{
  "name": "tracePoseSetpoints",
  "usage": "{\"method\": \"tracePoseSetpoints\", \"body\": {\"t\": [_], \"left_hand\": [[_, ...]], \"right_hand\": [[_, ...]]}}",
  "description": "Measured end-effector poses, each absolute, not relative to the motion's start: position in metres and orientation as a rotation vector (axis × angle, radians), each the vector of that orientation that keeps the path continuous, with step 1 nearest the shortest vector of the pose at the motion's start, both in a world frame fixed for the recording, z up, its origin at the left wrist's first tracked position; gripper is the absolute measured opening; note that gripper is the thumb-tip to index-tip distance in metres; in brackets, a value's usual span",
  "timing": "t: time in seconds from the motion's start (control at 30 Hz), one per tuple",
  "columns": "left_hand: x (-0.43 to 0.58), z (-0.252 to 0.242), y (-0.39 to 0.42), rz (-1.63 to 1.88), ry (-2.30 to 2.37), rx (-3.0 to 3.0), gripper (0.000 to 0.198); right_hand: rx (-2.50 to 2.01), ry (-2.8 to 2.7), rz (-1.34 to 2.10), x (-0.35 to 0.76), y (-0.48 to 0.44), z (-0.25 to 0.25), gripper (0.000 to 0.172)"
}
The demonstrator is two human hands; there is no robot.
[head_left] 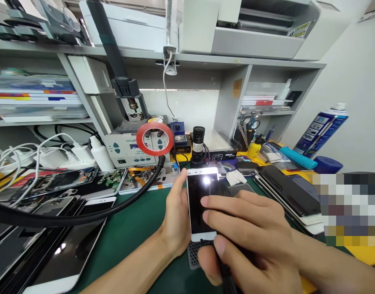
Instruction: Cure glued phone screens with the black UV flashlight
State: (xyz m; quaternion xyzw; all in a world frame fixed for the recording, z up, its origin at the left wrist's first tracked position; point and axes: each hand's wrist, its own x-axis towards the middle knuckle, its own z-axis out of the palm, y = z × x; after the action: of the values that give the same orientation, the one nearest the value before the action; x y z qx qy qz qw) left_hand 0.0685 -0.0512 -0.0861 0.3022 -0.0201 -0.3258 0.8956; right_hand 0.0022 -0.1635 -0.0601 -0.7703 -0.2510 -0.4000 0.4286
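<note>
A white-framed smartphone (196,206) with a dark screen is held upright in front of me, a bright light reflecting near its top. My left hand (177,218) grips its left edge, thumb along the side. Over the right part of the screen lie the fingers of my right hand (257,232). Between that hand's thumb and forefinger is a black cable (227,277), its front end close to the phone's bottom edge; I cannot tell if it is plugged in. Beneath the phone shows a grey honeycomb-patterned mat (194,257).
Stacked phones lie at left (74,245) and right (288,190). A black hose (92,216) crosses the green work mat (135,241). Behind stand a machine (120,151) with a red tape roll (140,136), a black cylinder (199,139), a yellow bottle (255,148) and a spray can (320,128).
</note>
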Motion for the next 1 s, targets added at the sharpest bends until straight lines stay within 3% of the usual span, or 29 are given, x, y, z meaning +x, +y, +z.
{"method": "tracePoseSetpoints", "body": {"t": [0.13, 1.0], "left_hand": [[0.064, -0.082, -0.052, -0.616, -0.051, 0.652, 0.054], [0.055, -0.084, -0.055, -0.517, -0.102, 0.674, 0.055]], "right_hand": [[-1.993, -0.636, -1.177, 0.011, -0.162, -0.059, 0.010], [-2.129, -0.714, -1.295, 0.001, -0.167, -0.056, 0.023]]}}
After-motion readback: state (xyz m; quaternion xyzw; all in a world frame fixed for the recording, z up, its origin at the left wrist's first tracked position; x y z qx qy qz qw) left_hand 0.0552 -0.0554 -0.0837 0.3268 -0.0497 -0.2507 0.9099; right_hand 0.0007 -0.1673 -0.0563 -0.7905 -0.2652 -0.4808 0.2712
